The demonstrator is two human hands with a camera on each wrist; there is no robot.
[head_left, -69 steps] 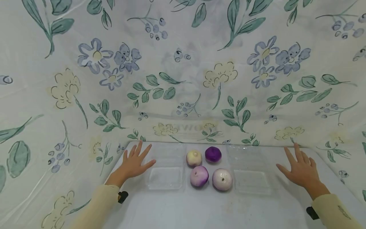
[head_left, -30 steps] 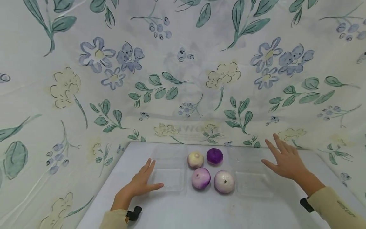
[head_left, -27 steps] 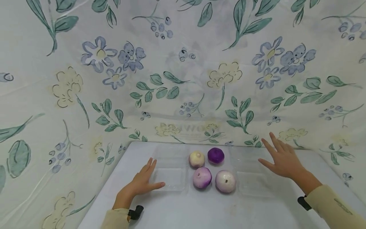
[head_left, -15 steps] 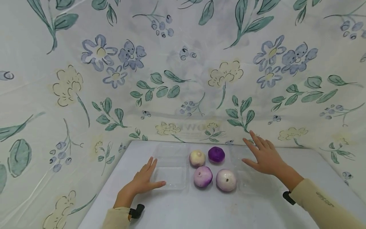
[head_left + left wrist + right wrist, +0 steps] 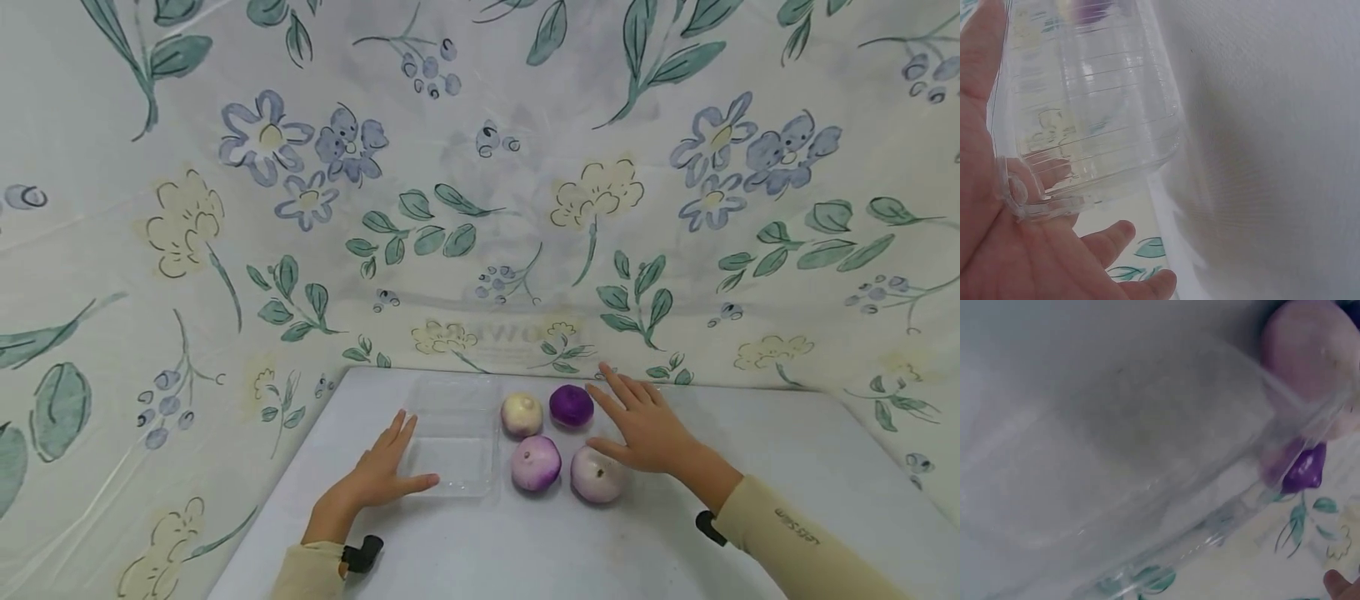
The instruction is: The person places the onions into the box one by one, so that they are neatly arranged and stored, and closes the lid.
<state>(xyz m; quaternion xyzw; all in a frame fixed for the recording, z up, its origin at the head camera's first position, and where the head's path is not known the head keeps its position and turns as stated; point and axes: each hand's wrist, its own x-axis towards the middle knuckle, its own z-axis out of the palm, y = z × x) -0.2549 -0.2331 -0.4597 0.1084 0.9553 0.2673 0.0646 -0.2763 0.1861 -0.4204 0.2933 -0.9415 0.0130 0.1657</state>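
Note:
My left hand [image 5: 378,475] is beside the left clear plastic container [image 5: 450,468], fingers straight and thumb extended over its near-left corner. In the left wrist view the palm lies along the wall of this container [image 5: 1097,119]. My right hand [image 5: 648,433] is spread over the right clear container [image 5: 1147,462], which it and its forearm partly hide in the head view. Its thumb overlaps a large pale pink onion [image 5: 597,479]; its fingertips come close to a deep purple onion [image 5: 572,406]. A yellowish onion [image 5: 521,415] and a pink-purple onion [image 5: 536,463] lie left of these.
A white table [image 5: 480,550] carries everything. Behind it hangs a floral curtain [image 5: 510,250], meeting the table's back edge. Each wrist wears a small black camera, such as the left one [image 5: 363,554].
My right hand has swept left from the table's right side to above the right container and onions. My left hand came nearer and right earlier, then stayed. The onions have not moved.

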